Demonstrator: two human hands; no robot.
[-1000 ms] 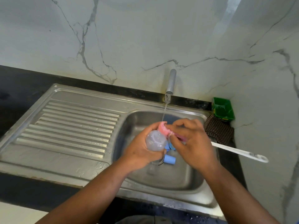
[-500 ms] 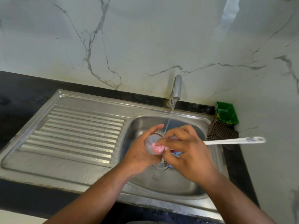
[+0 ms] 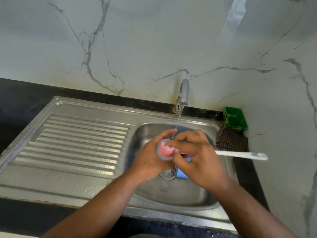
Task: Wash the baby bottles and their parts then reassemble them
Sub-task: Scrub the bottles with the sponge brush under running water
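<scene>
Found open passage over the ribbed drainboard [image 3: 77, 143], left of the basin [image 3: 171, 196]. Met the basin's middle crowded: left hand [image 3: 151, 160] gripping a bottle [image 3: 160, 154], right hand [image 3: 202, 162] closed on a white brush handle [image 3: 240, 155] jutting right past the rim. Reckoned with the tap [image 3: 183, 91] and its thin stream from above. Saw the right corner blocked by checked cloth [image 3: 231, 140] and green box [image 3: 235, 120] against the wall. Noted a blue part [image 3: 181, 174], possibly a cap, beside the drain.

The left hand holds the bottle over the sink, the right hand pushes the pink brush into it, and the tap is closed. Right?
No: the head view shows the tap running, a thin stream falling. The left hand holds the bottle over the sink; the right hand pushes the pink brush into it.
</scene>
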